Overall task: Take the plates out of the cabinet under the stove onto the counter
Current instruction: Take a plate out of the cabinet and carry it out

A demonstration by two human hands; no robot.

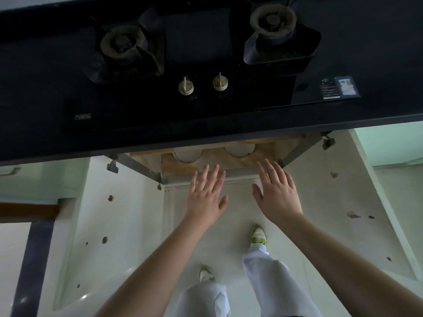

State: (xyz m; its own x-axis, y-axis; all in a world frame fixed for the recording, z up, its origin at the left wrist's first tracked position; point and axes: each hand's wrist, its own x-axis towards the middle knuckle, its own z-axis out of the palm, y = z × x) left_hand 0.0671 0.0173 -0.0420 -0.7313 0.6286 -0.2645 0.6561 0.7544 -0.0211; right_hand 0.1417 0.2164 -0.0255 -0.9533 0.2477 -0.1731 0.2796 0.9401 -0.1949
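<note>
Open cabinet (pixel 229 156); two plates (pixel 187 155); two flat hands (pixel 206 197)

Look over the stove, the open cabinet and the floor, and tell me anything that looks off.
The two burners look crusted and dirty. Small brown scraps lie on the pale open doors. Two plates sit neatly in the cabinet; both hands are empty.

Two white plates (pixel 187 154) (pixel 239 149) lie side by side inside the open cabinet (pixel 229 160), half hidden.
</note>
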